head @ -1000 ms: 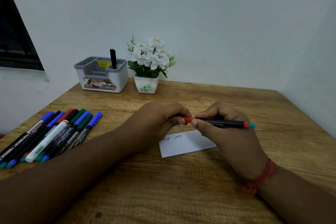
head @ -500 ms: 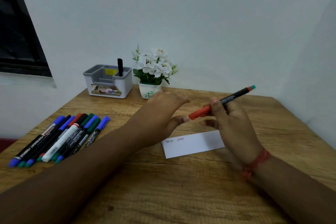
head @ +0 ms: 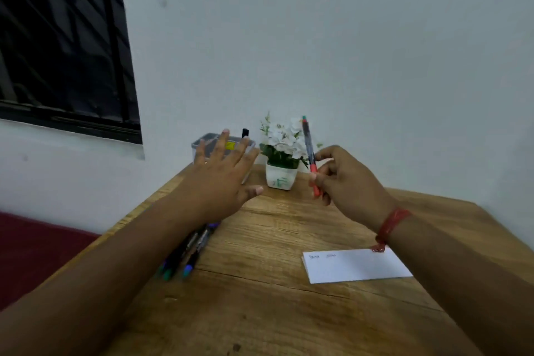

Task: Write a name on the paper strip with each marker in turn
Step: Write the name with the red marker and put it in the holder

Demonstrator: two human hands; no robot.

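One wooden counter fills the near half of the view, with a white wall behind it and one dark window at the far left. Two arms reach over the counter.

One paper strip lies flat on the right side of the counter, near the right forearm, with two small blurred words in its far left corner. One grey organizer stands at the far edge against the wall, mostly hidden behind the left hand, and one black pen sticks up out of it. Just right of it stands one white pot of white flowers.

A bunch of markers lies on the left of the counter, largely covered by the left forearm; three capped ends show, two green and one blue, and the full number cannot be told.

The left hand is raised above the counter in front of the organizer, palm down, fingers straight and spread wide, holding nothing.

The right hand is lifted above the counter, well apart from the strip, with a red thread round its wrist. Its thumb and curled fingers pinch one marker close to its red cap, which points down; the dark barrel stands nearly upright, tilted slightly left, ending in a small green tip in front of the flowers.
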